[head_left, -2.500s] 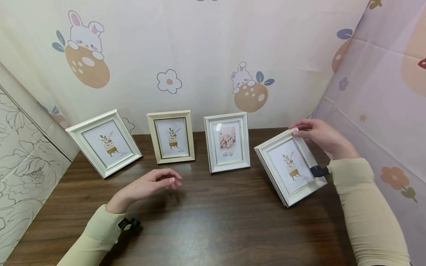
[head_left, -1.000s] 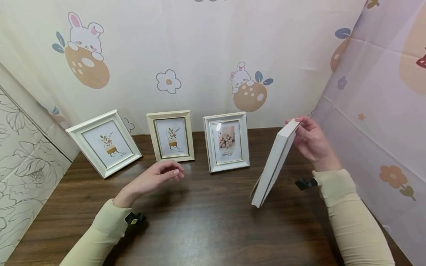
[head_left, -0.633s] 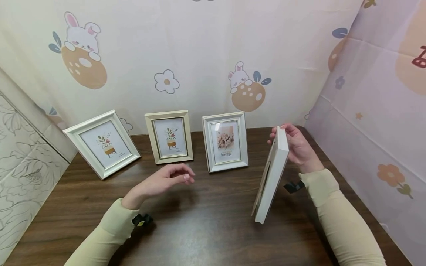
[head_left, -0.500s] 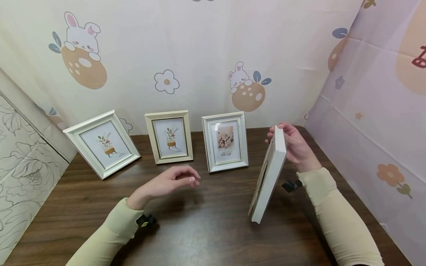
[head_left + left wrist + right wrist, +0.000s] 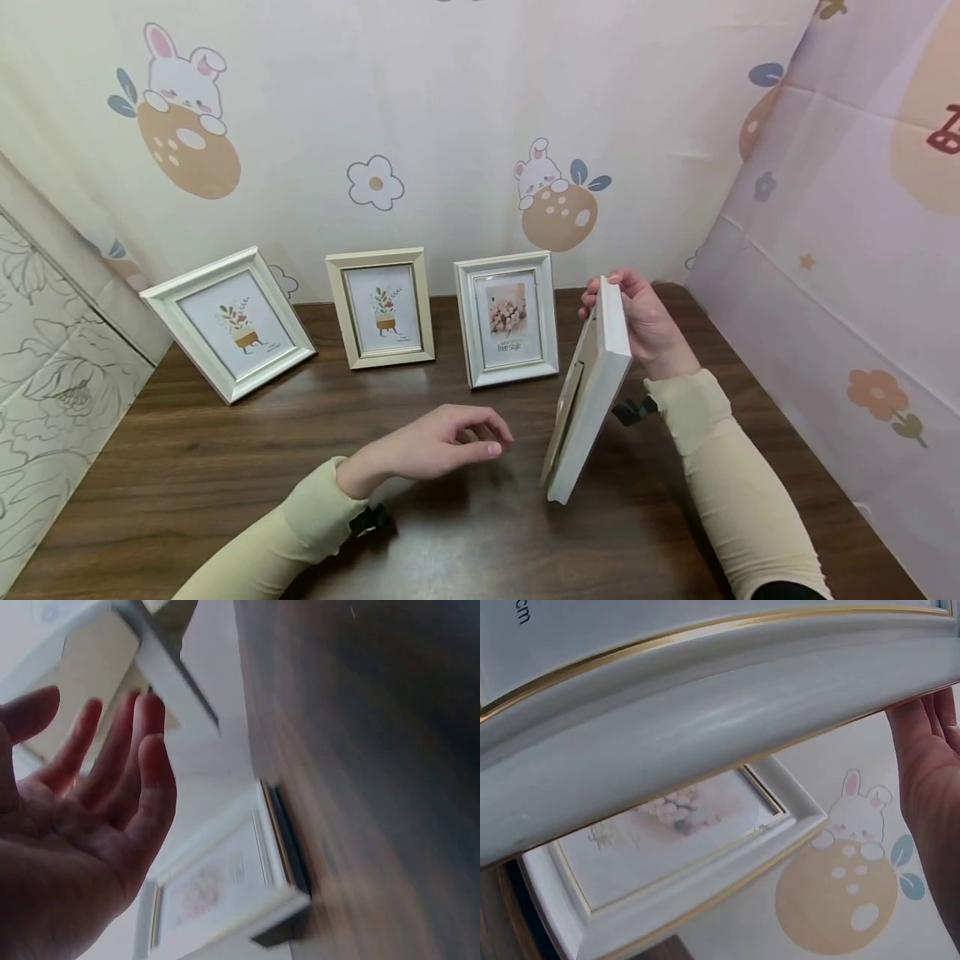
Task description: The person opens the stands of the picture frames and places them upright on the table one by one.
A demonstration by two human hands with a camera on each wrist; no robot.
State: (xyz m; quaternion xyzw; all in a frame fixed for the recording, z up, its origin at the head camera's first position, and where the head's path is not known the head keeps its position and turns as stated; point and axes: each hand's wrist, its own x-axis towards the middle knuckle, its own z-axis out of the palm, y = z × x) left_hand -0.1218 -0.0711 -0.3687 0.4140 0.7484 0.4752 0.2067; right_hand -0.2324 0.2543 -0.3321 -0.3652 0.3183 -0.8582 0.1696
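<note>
My right hand (image 5: 651,327) grips the top edge of a white picture frame (image 5: 592,400), which it holds tilted and turned nearly edge-on, so its brown back faces left in the head view. The right wrist view has this frame's white moulding (image 5: 720,705) with a gold inner line close up. My left hand (image 5: 442,442) hovers over the table just left of the held frame, apart from it, fingers loosely bent around nothing. In the left wrist view the held frame's back (image 5: 97,660) is beyond the fingers (image 5: 154,780).
On the dark wooden table (image 5: 480,542) three frames stand in a row: a tilted white one (image 5: 262,371), a cream one (image 5: 390,360) and a white one with a flower picture (image 5: 517,375). Behind hangs a rabbit-print curtain (image 5: 450,108).
My right hand has turned the white picture frame from facing forward to nearly edge-on, back to the left, and moved it left. My left hand has moved right toward it.
</note>
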